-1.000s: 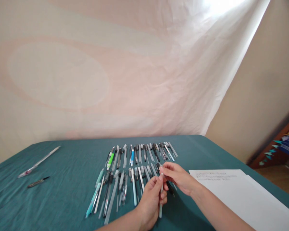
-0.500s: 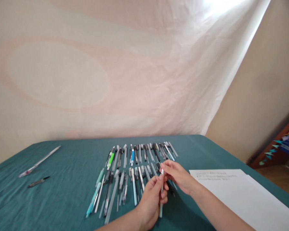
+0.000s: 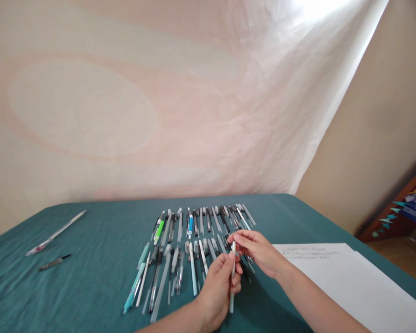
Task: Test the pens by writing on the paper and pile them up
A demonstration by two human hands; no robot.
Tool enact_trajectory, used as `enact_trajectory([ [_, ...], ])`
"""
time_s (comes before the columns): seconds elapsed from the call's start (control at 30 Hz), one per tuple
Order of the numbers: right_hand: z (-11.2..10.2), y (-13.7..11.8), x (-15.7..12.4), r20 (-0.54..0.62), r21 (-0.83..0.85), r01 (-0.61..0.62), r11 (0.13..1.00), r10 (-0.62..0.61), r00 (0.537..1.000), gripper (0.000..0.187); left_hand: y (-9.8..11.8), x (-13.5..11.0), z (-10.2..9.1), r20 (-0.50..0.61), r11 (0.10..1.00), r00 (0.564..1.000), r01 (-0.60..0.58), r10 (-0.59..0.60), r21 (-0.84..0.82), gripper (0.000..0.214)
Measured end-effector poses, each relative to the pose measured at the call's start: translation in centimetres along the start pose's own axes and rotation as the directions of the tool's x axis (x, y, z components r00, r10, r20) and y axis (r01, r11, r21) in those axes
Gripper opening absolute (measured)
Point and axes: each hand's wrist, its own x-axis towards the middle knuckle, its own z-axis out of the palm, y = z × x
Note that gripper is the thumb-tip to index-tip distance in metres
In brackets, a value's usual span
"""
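Note:
My left hand (image 3: 219, 289) is wrapped round the barrel of a pale pen (image 3: 232, 289) held upright-ish above the teal tablecloth (image 3: 90, 286). My right hand (image 3: 258, 252) pinches the pen's top end, where its cap sits. Just behind both hands lie two rows of several pens (image 3: 194, 245), laid side by side; the far row includes a green one (image 3: 158, 231) and a blue one (image 3: 190, 225).
White printed sheets of paper (image 3: 353, 282) lie on the cloth to the right. A long clear pen (image 3: 55, 232) and a short dark refill (image 3: 54, 262) lie apart at the far left. A wrinkled pale sheet (image 3: 159, 101) hangs behind the table. A wooden shelf (image 3: 398, 208) stands at right.
My right hand has shifted slightly up and left at the pen's top end. My left hand and the pen barrel have stayed almost still.

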Motion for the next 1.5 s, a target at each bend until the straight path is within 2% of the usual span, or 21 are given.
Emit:
enact_trajectory([
  [0.13,-0.8,-0.3,0.3,-0.104,0.001,0.048,0.999,-0.048,0.993,0.027,-0.1,-0.1,0.0,0.006,1.0,1.0,0.006,-0.006,0.014,0.03],
  [0.2,-1.8,-0.5,0.6,-0.148,-0.13,0.063,0.989,-0.082,0.986,0.03,-0.1,-0.2,0.0,0.003,1.0,1.0,0.015,-0.015,0.019,0.031],
  [0.23,-2.4,-0.5,0.8,-0.153,-0.25,0.067,0.966,-0.108,0.982,0.03,0.0,-0.2,0.0,-0.002,1.0,1.0,0.021,-0.021,0.019,0.032],
  [0.27,-3.2,-0.5,1.0,-0.147,-0.398,0.07,0.915,-0.139,0.979,0.029,0.1,-0.2,0.1,-0.007,1.0,1.0,0.025,-0.025,0.018,0.033],
  [0.33,-4.7,-0.3,1.2,-0.113,-0.695,0.053,0.717,-0.181,0.977,0.028,0.2,-0.2,0.2,-0.011,0.999,0.999,0.03,-0.03,0.021,0.033],
  [0.4,-6.1,0.3,1.4,-0.084,-0.869,0.003,0.494,-0.155,0.984,0.028,0.3,-0.2,0.2,-0.009,0.999,0.999,0.033,-0.032,0.026,0.033],
  [0.43,-6.6,0.6,1.4,-0.078,-0.91,-0.022,0.415,-0.119,0.99,0.028,0.4,-0.2,0.3,-0.008,0.999,0.999,0.035,-0.035,0.027,0.033],
  [0.5,-7.5,1.2,1.4,-0.068,-0.942,-0.054,0.333,-0.031,0.997,0.027,0.4,-0.3,0.2,-0.011,0.999,0.999,0.041,-0.041,0.028,0.033],
  [0.57,-7.9,1.7,1.4,-0.045,-0.952,-0.054,0.302,0.036,0.998,0.027,0.3,-0.3,0.2,-0.009,0.999,0.999,0.044,-0.043,0.028,0.033],
  [0.67,-8.1,2.1,1.3,-0.021,-0.959,-0.042,0.279,0.078,0.997,0.028,0.2,-0.3,0.1,0.0,0.999,0.999,0.041,-0.041,0.031,0.033],
  [0.87,-7.6,2.0,1.5,-0.044,-0.96,-0.053,0.276,0.038,0.998,0.027,0.2,-0.3,0.2,-0.003,0.999,0.999,0.037,-0.037,0.04,0.032],
  [1.0,-7.6,1.8,1.3,-0.058,-0.944,-0.067,0.323,0.036,0.998,0.024,0.3,-0.3,0.2,-0.015,0.998,0.999,0.049,-0.049,0.042,0.035],
  [1.2,-8.1,1.7,1.4,-0.068,-0.909,-0.071,0.412,0.022,0.997,0.011,0.3,-0.3,0.2,-0.013,0.998,0.999,0.053,-0.053,0.043,0.035],
  [1.5,-7.5,2.0,1.5,-0.048,-0.858,-0.058,0.51,0.034,0.998,0.026,0.2,-0.3,0.2,-0.02,0.998,0.999,0.051,-0.05,0.047,0.036],
])
